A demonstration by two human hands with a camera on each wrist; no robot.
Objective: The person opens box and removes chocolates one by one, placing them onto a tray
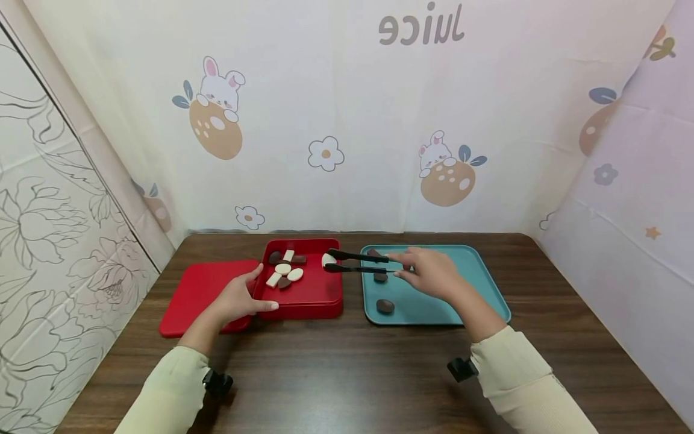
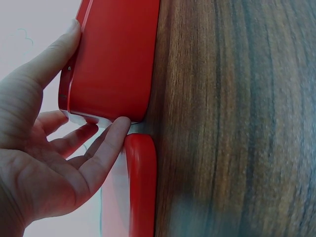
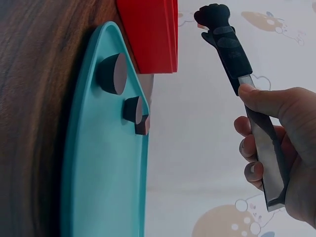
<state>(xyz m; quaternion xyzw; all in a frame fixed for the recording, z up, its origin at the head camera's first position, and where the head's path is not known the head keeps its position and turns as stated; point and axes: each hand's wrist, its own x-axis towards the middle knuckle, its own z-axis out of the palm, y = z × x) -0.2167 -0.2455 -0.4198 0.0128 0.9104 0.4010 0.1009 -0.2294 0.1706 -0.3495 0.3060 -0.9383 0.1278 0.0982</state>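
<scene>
My left hand point(image 1: 238, 297) holds the red box point(image 1: 317, 292) at its left end, the thumb along the front and the fingers against the end wall, as the left wrist view shows. Inside the box lie several white and brown chocolates point(image 1: 282, 269), oval and bar-shaped. My right hand point(image 1: 432, 272) grips a pair of tongs point(image 3: 264, 148) with metal arms and black tips. Pinched in the tips is a white chocolate point(image 1: 328, 260), above the box's right edge. Under the tongs and hand is a teal tray point(image 1: 428, 310) with dark chocolates point(image 1: 385, 306) on its left part.
A red lid point(image 1: 200, 295) lies flat on the wooden table point(image 1: 336, 367), left of the box and partly behind my left hand. A narrow gap separates box and tray. A patterned curtain point(image 1: 336, 199) hangs behind the table.
</scene>
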